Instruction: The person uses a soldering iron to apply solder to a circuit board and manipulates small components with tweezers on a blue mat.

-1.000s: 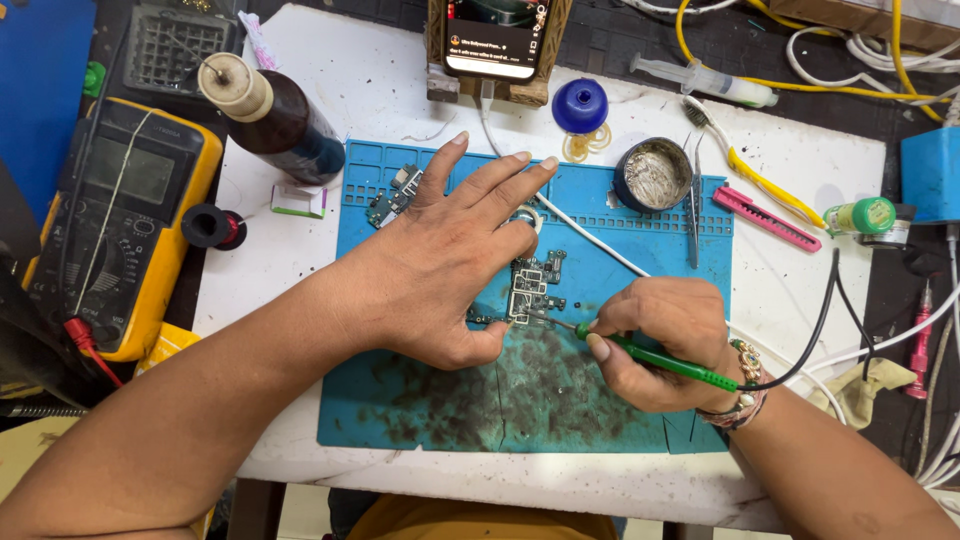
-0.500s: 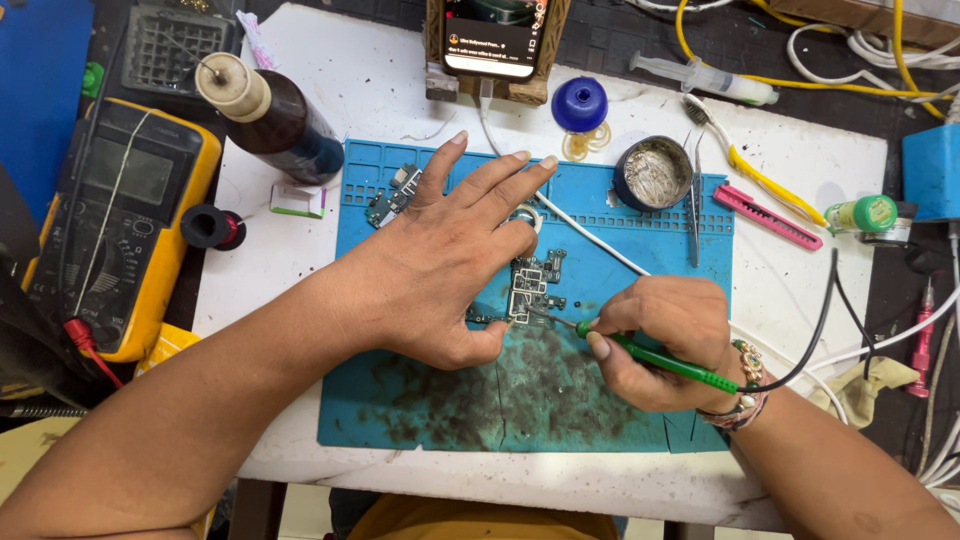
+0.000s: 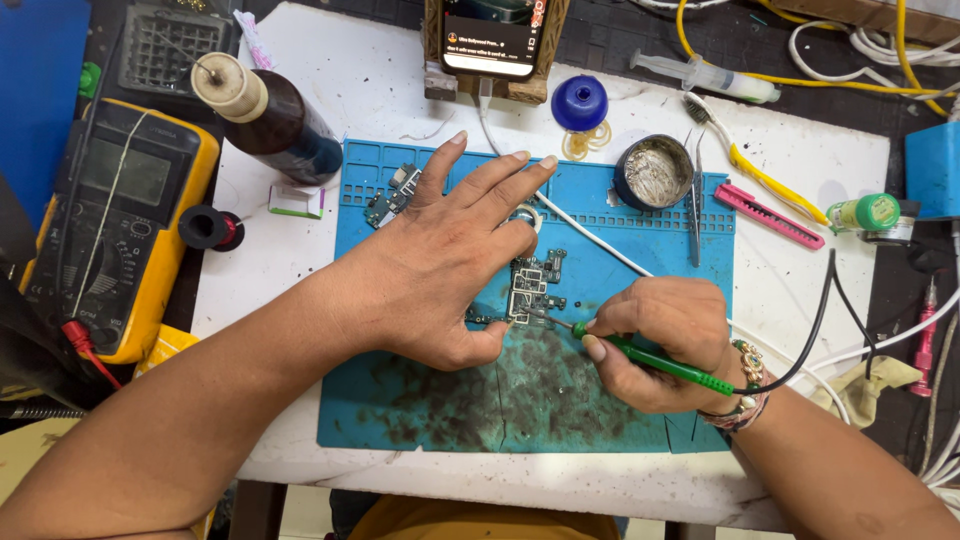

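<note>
A small green circuit board [image 3: 533, 285] lies on the blue work mat [image 3: 640, 250] in the middle of the bench. My left hand [image 3: 450, 260] rests flat on the mat, fingers spread, its thumb and palm pressing the board's left edge. My right hand [image 3: 665, 340] grips a green-handled soldering iron [image 3: 655, 362] like a pen. The iron's metal tip touches the lower right part of the board. A black cord runs from the iron's handle off to the right.
A yellow multimeter [image 3: 115, 220] sits at the left, a dark bottle [image 3: 275, 120] beside it. A phone in a wooden stand [image 3: 490, 40] is at the back. A round tin [image 3: 653, 172], tweezers [image 3: 694, 200], a pink tool [image 3: 770, 215] and another small board [image 3: 392, 195] lie nearby.
</note>
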